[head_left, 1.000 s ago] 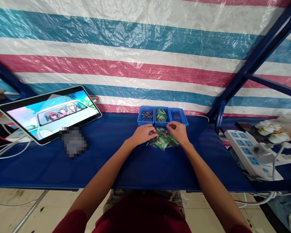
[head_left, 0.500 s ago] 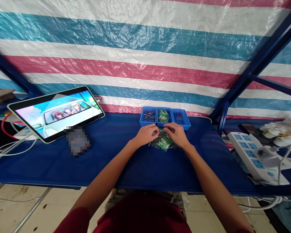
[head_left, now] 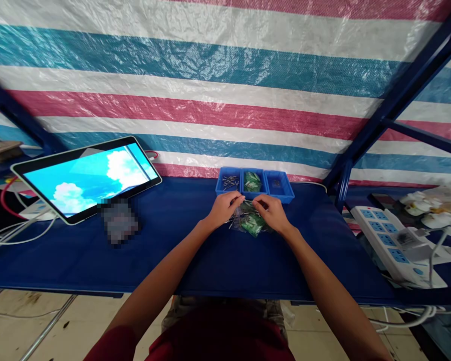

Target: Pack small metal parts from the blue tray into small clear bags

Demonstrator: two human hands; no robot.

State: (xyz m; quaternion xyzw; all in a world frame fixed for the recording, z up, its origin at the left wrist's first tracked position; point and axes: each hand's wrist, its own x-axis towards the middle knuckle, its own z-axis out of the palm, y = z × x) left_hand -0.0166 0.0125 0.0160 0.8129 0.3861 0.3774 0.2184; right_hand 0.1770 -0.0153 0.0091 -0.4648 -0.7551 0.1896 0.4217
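My left hand (head_left: 224,208) and my right hand (head_left: 272,210) face each other over a small pile, fingertips pinched. A thin, light-coloured metal pin (head_left: 248,201) seems to span the gap between them; its ends are hidden by my fingers. Below lie green packets (head_left: 252,225), a clear plastic bag (head_left: 237,224) and loose metal pins, partly covered by the hands. Just behind stand three joined blue bins: the left bin (head_left: 218,187) holds metal pins, the middle bin (head_left: 254,192) green packets, the right bin (head_left: 287,190) a few small pieces too small to name.
A tablet (head_left: 93,178) playing a video leans at the left of the blue table (head_left: 173,250), a blurred-out object (head_left: 120,220) before it. To the right are a white power strip (head_left: 387,240) with cables and blue metal frame bars (head_left: 391,95). A striped tarp (head_left: 218,110) hangs behind.
My hands have shifted slightly, and the fingertips now meet around a thin piece above the pile. The tablet's picture has changed. The camera view has tilted a little.
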